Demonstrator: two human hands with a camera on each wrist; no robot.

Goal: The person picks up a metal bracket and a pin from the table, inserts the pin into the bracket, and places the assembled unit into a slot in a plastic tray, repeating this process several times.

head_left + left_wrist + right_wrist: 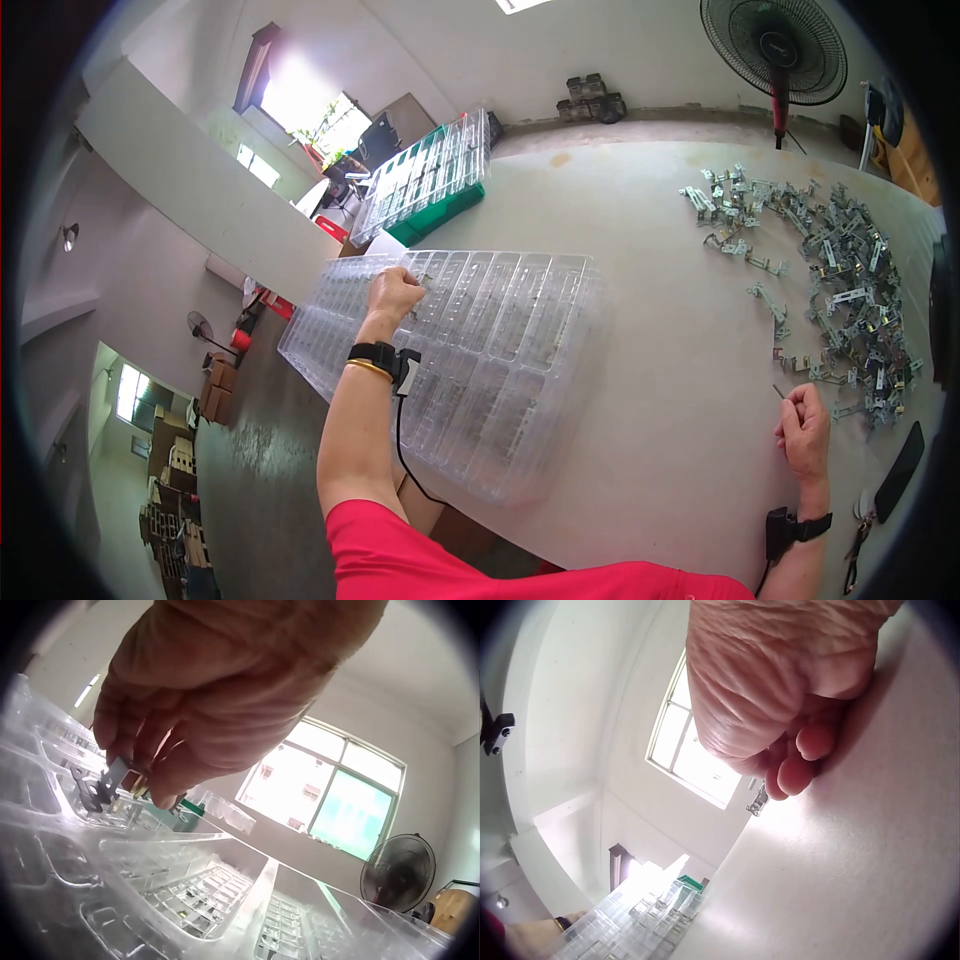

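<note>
My left hand (pixel 397 291) is over the clear plastic compartment tray (pixel 575 300). Its thumb and fingers pinch a small metal bracket (pixel 112 777), which shows a flat plate and a hooked end close above the tray's cells. At the right of the table my right hand (pixel 803 440) has its fingers curled, with a thin metal rod (pixel 779 391) sticking out past the thumb. The rest of the rod is hidden in the hand. Just beyond that hand lies a heap of small metal brackets (pixel 850 297).
A green box with clear trays on it (pixel 440 215) stands at the far left of the white table (pixel 660 400). By the right edge lie a black flat object (pixel 899 470) and pliers-like tools (pixel 856 545). A fan (pixel 777 50) stands beyond the table.
</note>
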